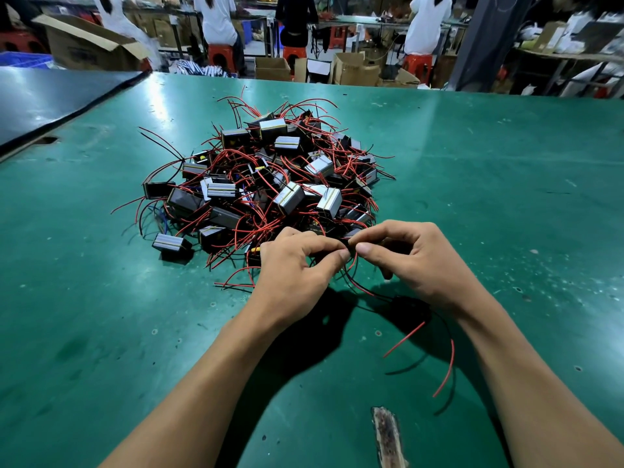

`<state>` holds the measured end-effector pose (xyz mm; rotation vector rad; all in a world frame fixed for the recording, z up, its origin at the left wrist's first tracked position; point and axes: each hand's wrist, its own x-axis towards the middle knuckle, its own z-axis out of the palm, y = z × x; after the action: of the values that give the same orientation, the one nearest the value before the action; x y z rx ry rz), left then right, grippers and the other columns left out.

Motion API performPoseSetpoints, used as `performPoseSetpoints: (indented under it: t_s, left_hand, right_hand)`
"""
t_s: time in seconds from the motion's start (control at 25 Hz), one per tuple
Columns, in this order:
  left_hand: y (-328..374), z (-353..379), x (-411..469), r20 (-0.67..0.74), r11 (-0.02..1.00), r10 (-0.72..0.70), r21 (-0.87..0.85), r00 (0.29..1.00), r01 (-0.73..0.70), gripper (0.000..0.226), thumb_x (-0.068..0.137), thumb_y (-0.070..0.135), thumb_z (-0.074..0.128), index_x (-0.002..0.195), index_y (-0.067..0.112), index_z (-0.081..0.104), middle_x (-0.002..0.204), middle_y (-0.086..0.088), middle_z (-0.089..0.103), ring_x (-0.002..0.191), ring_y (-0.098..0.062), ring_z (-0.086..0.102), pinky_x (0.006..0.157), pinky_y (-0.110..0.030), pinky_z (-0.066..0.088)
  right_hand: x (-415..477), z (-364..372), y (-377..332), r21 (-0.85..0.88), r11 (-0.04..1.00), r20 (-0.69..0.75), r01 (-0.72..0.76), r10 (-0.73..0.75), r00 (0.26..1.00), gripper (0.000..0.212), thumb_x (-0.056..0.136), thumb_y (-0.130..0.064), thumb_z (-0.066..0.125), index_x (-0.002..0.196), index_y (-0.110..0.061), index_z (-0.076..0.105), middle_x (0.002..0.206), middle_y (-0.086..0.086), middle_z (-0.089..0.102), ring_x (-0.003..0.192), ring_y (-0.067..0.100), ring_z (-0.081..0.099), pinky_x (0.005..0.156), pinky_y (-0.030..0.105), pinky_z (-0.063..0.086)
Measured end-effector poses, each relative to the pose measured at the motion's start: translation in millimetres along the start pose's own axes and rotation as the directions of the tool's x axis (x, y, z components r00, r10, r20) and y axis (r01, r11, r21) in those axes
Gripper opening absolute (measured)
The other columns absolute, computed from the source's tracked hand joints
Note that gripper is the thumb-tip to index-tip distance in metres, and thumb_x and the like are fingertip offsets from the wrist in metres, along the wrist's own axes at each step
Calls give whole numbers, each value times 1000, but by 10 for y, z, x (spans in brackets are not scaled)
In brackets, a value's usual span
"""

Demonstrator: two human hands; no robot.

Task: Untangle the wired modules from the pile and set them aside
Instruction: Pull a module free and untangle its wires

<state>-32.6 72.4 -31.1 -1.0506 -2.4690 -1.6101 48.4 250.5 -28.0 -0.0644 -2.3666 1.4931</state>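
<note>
A pile of small black and grey modules (266,184) with tangled red and black wires lies on the green table (489,184). At its near edge, my left hand (293,271) and my right hand (412,261) meet fingertip to fingertip, both pinching a small black module and its wires, mostly hidden by the fingers. Red and black wires (368,292) trail from that spot toward me, under my right wrist, ending in loose red ends (449,366). One module (170,246) lies slightly apart at the pile's near left.
A dark sheet (50,99) covers the table's far left corner. A worn gouge (388,437) marks the near table surface. Beyond the far edge are cardboard boxes (354,69), red stools and several people at benches.
</note>
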Motion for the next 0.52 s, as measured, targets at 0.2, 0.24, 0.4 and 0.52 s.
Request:
performPoseSetpoints:
  t_s: [0.2, 0.24, 0.4, 0.52]
  left_hand:
    - [15, -9, -3, -2, 999, -29, -28, 1000, 29, 5, 87, 27, 73, 88, 30, 77, 77, 23, 63, 97, -12, 52, 97, -53, 39]
    - [16, -12, 1, -5, 999, -31, -27, 1000, 30, 5, 87, 27, 73, 88, 29, 77, 77, 23, 63, 96, -11, 53, 97, -54, 39]
    - [6, -24, 9, -16, 999, -37, -8, 999, 37, 6, 87, 28, 73, 90, 27, 78, 78, 22, 64, 94, -10, 52, 97, -54, 39]
    - [12, -19, -2, -19, 999, -32, 6, 999, 32, 5, 87, 27, 73, 89, 27, 78, 75, 22, 63, 91, -10, 51, 97, -54, 38]
  right_hand:
    - [-9, 26, -19, -47, 998, -38, 53, -54, 998, 10, 84, -15, 80, 90, -21, 78, 62, -14, 66, 52, 0, 48, 55, 14, 40]
    - [-8, 42, -23, -68, 995, -44, 71, -75, 996, 10, 84, -13, 80, 90, -20, 78, 62, -18, 65, 51, 0, 49, 55, 11, 39]
    - [-17, 95, -52, -122, 982, -73, 142, -152, 986, 12, 82, -9, 81, 89, -19, 78, 72, -16, 70, 56, -3, 57, 59, 7, 39]
    - [-18, 127, -81, -215, 951, -87, 223, -246, 965, 9, 82, -12, 81, 88, -17, 78, 81, -6, 73, 63, 1, 60, 62, 11, 41]
